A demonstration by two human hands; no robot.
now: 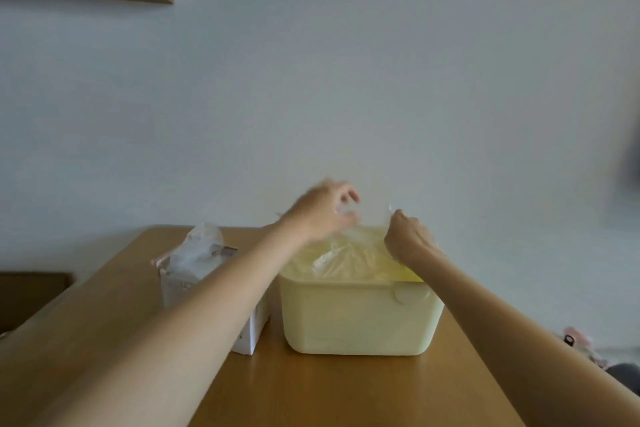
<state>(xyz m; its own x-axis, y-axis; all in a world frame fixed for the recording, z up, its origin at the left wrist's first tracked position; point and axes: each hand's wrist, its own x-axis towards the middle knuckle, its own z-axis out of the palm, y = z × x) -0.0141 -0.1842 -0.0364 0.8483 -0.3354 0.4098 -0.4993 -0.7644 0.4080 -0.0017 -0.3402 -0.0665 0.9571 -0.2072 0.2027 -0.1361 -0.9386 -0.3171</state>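
both hands are up over the far side of the bin [356, 319], which stands on the table [346, 392] straight ahead of the person, its long side running left to right. the bag [346, 255], clear film, lies bunched in the bin's open top, and its upper edge rises between the two hands.

the left hand [320, 210] is the higher and farther one. its fingers are curled and pinch a fold of film above the far rim, about mid-way along. the right hand [408, 241] sits lower and closer, fisted on the film near the far right corner (the frame is soft here, so the exact finger hold is hard to read).

what matters next, as i judge it, is that both grips are on the far edge and close together, while the bin's mouth stretches wide to either side. the hands would need to part along that long axis to open the bag across the rim, and the near rim looks bare. a white box [178, 282] with more film poking out stands just left of the bin.
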